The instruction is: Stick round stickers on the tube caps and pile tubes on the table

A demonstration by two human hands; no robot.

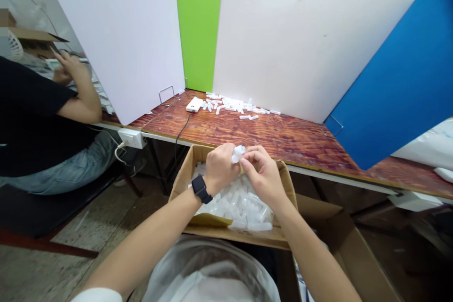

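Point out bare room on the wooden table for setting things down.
Bare reddish-brown wood runs along the table's front edge, below the scattered white plastic pieces, and rightward to the blue board. Crowded: the back, around those pieces and the white rectangular device.

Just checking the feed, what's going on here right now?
A person is pinching a small white plastic piece between their left hand and right hand, just above an open cardboard box filled with similar translucent pieces. More loose white pieces lie on the wooden table ahead, beside a white device with a dark cable. Another person in a black shirt sits off to the left, by a white panel.
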